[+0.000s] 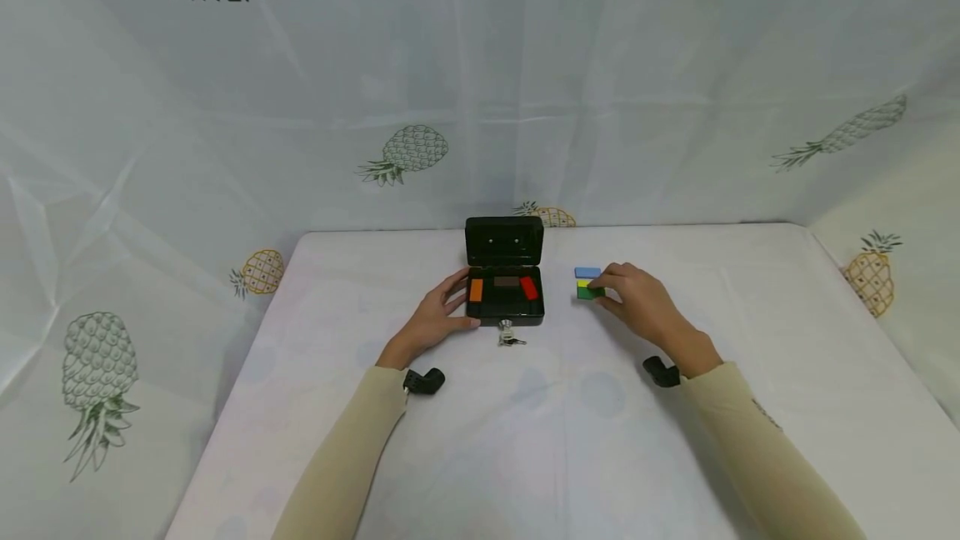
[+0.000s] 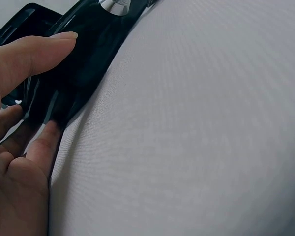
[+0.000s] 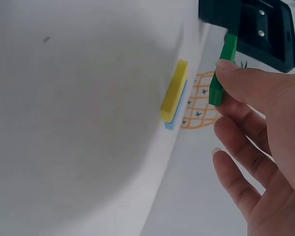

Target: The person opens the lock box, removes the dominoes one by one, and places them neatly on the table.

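A black metal box (image 1: 506,319) stands on the table with its lid (image 1: 504,242) raised. Inside lie an orange block (image 1: 476,290), a brown block (image 1: 506,282) and a red block (image 1: 529,288). My left hand (image 1: 435,319) grips the box's left side, thumb at the front corner; in the left wrist view the hand (image 2: 24,98) rests against the black wall (image 2: 88,59). Between thumb and index finger my right hand (image 1: 641,302) pinches a green block (image 3: 223,71), held above the table in the right wrist view. Beyond it lie a yellow block (image 3: 174,91) and a blue block (image 1: 587,272).
Keys (image 1: 512,342) hang from the lock at the box's front. The white table (image 1: 465,457) meets a pineapple-printed curtain (image 1: 615,107) behind the box and at both sides. Each wrist wears a black camera, the left one (image 1: 425,382) low near the table.
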A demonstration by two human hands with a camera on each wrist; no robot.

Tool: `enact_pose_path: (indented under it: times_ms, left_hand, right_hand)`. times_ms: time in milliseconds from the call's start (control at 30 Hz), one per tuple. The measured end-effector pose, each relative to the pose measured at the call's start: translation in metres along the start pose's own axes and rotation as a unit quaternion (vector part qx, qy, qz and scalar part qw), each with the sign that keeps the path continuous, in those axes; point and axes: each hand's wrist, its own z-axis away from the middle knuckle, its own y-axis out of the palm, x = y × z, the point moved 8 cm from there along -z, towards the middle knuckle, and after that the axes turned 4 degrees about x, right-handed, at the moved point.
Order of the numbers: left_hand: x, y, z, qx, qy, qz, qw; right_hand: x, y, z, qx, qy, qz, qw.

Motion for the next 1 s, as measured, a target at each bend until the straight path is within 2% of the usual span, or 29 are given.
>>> enact_pose_path:
  times_ms: [567, 1000]
  left_hand:
    - [0.002, 0.000, -0.001, -0.001, -0.004, 0.010, 0.9999]
    - [0.000, 0.000, -0.001, -0.001, 0.011, -0.005, 0.9999]
  right_hand:
    - [-0.013, 0.018, 0.000, 0.056, 0.025, -0.004, 0.9981]
    - [-0.013, 0.021, -0.002, 0.065, 0.022, 0.002, 0.9977]
